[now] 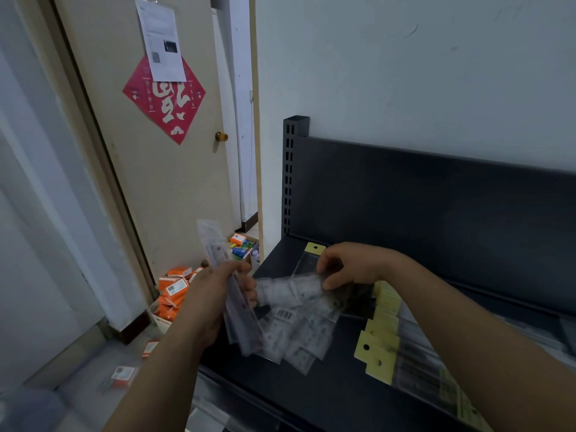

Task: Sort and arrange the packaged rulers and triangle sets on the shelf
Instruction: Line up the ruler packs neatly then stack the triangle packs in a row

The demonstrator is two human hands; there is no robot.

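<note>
My left hand grips a fanned bundle of clear packaged rulers over the left end of the dark shelf; one pack sticks up past my fingers. My right hand pinches the top pack of the fan near its end. A row of packs with yellow header cards lies on the shelf to the right. One more yellow-headed pack lies flat behind my right hand, partly hidden.
The black shelf back panel and slotted upright stand against a white wall. Left of the shelf, orange boxes spill on the floor by a door with a red paper sign. A lower shelf edge shows below.
</note>
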